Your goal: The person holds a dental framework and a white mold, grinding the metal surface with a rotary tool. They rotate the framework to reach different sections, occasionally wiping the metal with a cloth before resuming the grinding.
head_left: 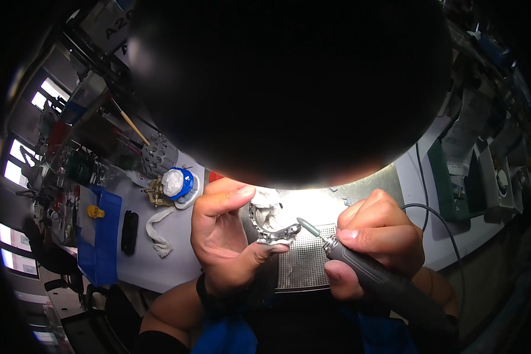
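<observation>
My left hand (221, 236) is closed around a curved metal dental framework (275, 235), pinched between thumb and fingers near the middle of the view. Whitish material shows inside its arch and under its near end. In my right hand (386, 227) is a black rotary handpiece (369, 268), gripped like a pen and slanting up to the left. A green pointed grinding bit (308, 227) sticks out of its nose. The tip is right beside the framework's right end; whether they touch, I cannot tell.
A big dark lamp dome (289, 88) hangs over the bench, brightly lighting a perforated metal plate (304, 268). On the left are a blue-ringed articulator (189, 184), white cloth (158, 233), a black case (130, 233) and a blue bin (100, 259). A cord (445, 227) curves at right.
</observation>
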A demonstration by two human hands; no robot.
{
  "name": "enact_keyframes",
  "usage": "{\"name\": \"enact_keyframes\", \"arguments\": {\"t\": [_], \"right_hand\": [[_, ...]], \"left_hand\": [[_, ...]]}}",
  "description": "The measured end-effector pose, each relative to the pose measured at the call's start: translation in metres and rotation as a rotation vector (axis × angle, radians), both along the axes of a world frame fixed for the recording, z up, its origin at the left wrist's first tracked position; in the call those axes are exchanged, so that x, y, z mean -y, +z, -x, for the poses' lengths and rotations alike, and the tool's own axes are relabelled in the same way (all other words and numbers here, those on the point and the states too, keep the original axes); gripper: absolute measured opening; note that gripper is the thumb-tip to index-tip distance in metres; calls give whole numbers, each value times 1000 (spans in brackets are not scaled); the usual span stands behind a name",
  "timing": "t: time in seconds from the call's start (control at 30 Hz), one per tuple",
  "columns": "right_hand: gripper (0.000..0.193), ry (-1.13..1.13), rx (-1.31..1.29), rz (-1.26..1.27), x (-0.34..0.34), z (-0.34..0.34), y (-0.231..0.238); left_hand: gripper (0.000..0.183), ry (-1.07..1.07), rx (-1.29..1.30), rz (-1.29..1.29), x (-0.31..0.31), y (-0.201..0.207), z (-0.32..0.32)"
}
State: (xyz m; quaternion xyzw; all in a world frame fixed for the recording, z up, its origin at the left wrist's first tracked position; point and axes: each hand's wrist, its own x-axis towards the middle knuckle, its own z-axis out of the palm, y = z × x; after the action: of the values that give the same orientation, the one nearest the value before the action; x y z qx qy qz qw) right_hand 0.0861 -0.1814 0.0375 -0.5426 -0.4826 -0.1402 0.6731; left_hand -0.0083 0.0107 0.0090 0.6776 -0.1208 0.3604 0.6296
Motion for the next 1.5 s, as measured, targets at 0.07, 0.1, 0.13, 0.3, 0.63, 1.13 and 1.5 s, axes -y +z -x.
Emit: {"name": "enact_keyframes", "arguments": {"t": [0.07,0.1,0.13,0.3,0.63,1.13,1.5], "right_hand": [[34,-2,7,11,0,0,-1],[34,-8,9,18,0,0,-1],[34,-15,11,25,1,1,-1],[34,-29,35,-5,-3,1,-1],[35,-39,66,-4,-4,-1,-2],[35,-61,65,12,-3,-1,-2],[39,-88,119,60,0,-1,-4]], "left_hand": [[68,-16,11,6,-1,1,-1],[68,-13,25,-29,-1,3,-2],[67,-11,40,-63,-1,4,-3],[67,7,12,-59,-2,5,2],[66,2,12,-94,-4,7,2],[66,-3,18,-115,-4,10,0],[66,17,-18,-87,-2,8,2]]}}
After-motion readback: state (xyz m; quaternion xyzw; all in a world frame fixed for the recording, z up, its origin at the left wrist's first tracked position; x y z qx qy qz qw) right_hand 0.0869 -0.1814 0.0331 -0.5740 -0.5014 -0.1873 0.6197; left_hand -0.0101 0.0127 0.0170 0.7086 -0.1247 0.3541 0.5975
